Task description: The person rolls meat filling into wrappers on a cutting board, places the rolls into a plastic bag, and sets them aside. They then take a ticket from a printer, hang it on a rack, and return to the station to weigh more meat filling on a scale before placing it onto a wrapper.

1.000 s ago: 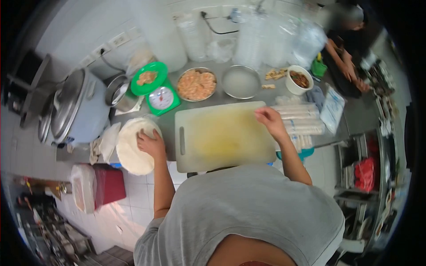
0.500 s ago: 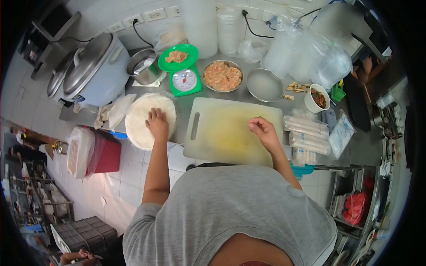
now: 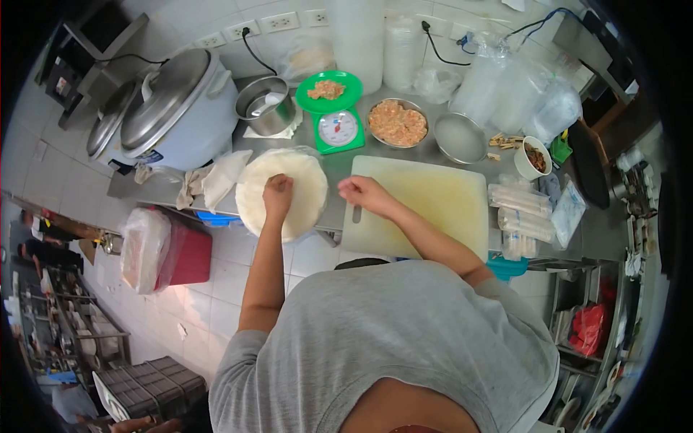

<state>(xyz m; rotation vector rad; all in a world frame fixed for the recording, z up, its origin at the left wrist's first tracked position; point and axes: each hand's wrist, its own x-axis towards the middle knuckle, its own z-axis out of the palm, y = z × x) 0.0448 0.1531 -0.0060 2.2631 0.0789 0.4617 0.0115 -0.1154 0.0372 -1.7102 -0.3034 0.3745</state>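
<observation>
Over a stack of thin round white wrappers [image 3: 309, 191], my left hand [image 3: 279, 195] has its fingers curled together against the top sheet. Whether a sheet is pinched in them is hidden. My right hand [image 3: 364, 193] hovers at the left end of a white, yellow-stained cutting board [image 3: 440, 202], fingers drawn together and nothing visible in them. Behind the board sits a metal bowl of orange-pink minced filling [image 3: 398, 123]. A green kitchen scale [image 3: 339, 130] carries a green plate [image 3: 351, 81] with a lump of filling on it.
An empty-looking metal bowl [image 3: 460, 138], a white tub [image 3: 533, 159] and wrapped white rolls [image 3: 521, 209] are at the right. Large lidded pots [image 3: 180, 108] and a steel pot [image 3: 266, 106] stand left. A red bin [image 3: 191, 252] is on the floor.
My right hand has moved left across the board toward the stack. My left hand's fingers, flat on the wrappers before, are now curled. The camera view has shifted slightly.
</observation>
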